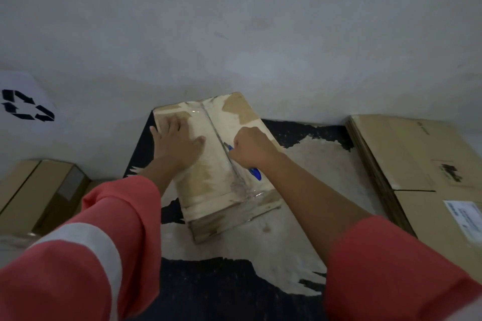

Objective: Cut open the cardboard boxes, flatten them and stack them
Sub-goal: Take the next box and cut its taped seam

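Box (221,164) taped shut; hands: left (177,143) flat, right (251,147) gripping cutter (254,172).

one camera sits on my head, looking forward and steeply down, wide-angled, close over my left hand (180,142) and right hand (251,147) on the box (221,182), the wall (234,21) filling the upper frame.

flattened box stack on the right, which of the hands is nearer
Right. The right hand grips the blue cutter nearer the flattened stack; the left hand presses the box farther away.
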